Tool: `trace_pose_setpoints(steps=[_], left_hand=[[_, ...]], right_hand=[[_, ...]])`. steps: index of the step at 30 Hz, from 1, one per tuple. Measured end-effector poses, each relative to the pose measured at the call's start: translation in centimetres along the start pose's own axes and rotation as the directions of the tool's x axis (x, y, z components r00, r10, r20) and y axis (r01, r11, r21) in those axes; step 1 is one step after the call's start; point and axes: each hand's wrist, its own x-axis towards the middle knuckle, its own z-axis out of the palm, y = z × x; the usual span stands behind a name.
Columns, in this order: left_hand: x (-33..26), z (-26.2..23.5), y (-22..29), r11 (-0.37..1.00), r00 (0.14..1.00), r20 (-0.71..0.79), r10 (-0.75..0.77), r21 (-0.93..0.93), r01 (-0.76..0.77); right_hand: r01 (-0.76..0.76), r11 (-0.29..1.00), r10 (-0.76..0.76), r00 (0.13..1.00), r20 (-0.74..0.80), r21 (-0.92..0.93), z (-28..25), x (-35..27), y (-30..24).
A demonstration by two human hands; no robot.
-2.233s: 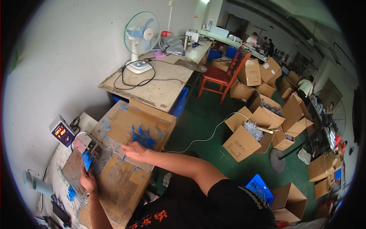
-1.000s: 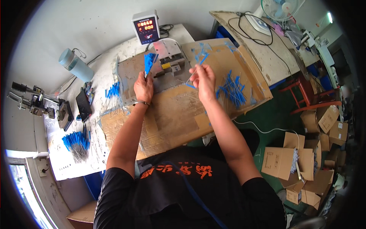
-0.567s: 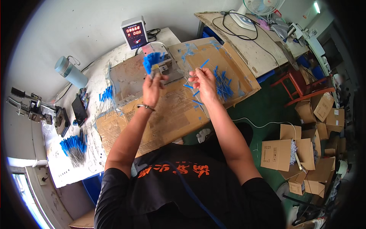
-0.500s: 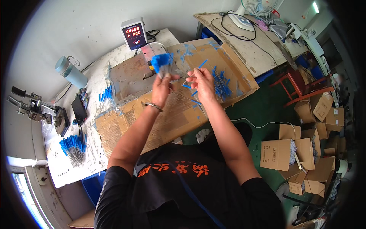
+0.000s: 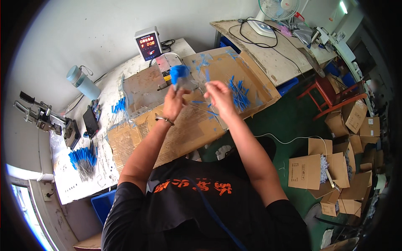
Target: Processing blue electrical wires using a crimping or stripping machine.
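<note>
Left hand (image 5: pixel 173 102) raised above the surface (image 5: pixel 75 184), fingers clenched round a bundle of blue-tipped pieces (image 5: pixel 179 75); blue ends fan out above the fist, clear stems run down inside it. The bundle is held in the air over the flattened cardboard sheet (image 5: pixel 184 134), just in front of the small metal press (image 5: pixel 165 67) and the digital counter box (image 5: pixel 148 43).

Right hand (image 5: pixel 220 97) level with the left and near it, fingers pinched together. Something thin and clear appears to run between the two hands, possibly a bag or film; too faint to tell, and whether the right fingers actually grip it I cannot tell.

Loose blue pieces (image 5: pixel 238 90) scattered on the cardboard tray to the right. A second pile of blue pieces (image 5: pixel 83 159) lies on the white paper at the far left, well apart from the hands. Water bottle (image 5: pixel 82 81) and a clamp tool (image 5: pixel 39 117) stand at the left edge.

Judgement: step in hand looks like gathering and squaring a counted bundle, right hand tidying or enclosing it. Next move would call for keeping the left grip firm so the stems stay aligned while the right fingers work close to the tips; a slack fist would likely let the pieces splay or drop
</note>
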Motion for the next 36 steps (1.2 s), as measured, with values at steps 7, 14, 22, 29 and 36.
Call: trace_pose_setpoints(steps=[7,14,22,29,36], left_hand=[[2.7,-8.4,-3.0,0.955,0.875,-0.429,0.227,0.273,-0.113],[3.6,-9.7,-4.8,0.813,0.818,-0.454,0.352,0.582,-0.027],[3.8,-9.8,-4.9,0.811,0.831,-0.448,0.331,0.584,-0.008],[3.7,-9.6,-4.8,0.822,0.828,-0.469,0.308,0.569,0.016],[3.6,-9.5,-4.4,0.807,0.871,-0.403,0.283,0.591,0.012]], right_hand=[[0.060,0.832,0.028,0.988,0.151,-0.552,5.7,1.5,6.1],[0.020,0.674,0.041,0.997,0.064,-0.738,7.2,5.5,8.2],[-0.032,0.787,0.030,0.999,-0.014,-0.616,7.9,6.9,8.7],[-0.017,0.817,0.044,0.999,0.033,-0.576,7.8,7.5,8.7],[0.000,0.834,0.015,1.000,0.023,-0.552,7.7,7.6,9.1]])
